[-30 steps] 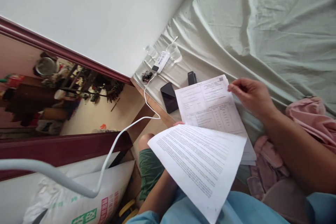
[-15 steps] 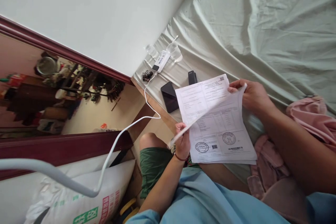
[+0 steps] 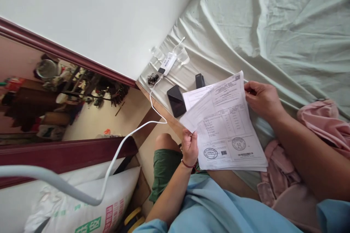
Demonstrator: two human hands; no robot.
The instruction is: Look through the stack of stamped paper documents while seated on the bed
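Note:
A stack of printed paper sheets (image 3: 235, 123), bearing round and oval stamps and a barcode, lies over my lap and the edge of the bed. My left hand (image 3: 190, 147) pinches the left edge of the papers, thumb on top. At the upper right edge, the curled fingers of my right hand (image 3: 261, 98) grip a sheet. That top sheet is bent, its upper left part raised at a slant across the page beneath. Just beyond the papers lie a black smartphone (image 3: 176, 101) and a small black device (image 3: 199, 80), possibly a stapler.
A white power strip (image 3: 167, 64) with a white cable (image 3: 120, 149), clear plastic cups (image 3: 182, 56) and a dark small bundle (image 3: 153, 78) occupy the bed's corner. Pink cloth (image 3: 325, 120) lies at right. White sacks (image 3: 109, 196) stand lower left, beside a cluttered doorway.
The top sheet has swung from a narrow edge-on fold to lie flatter across the stack, covering more of the page below. My right hand has shifted slightly, and my left knee has moved right.

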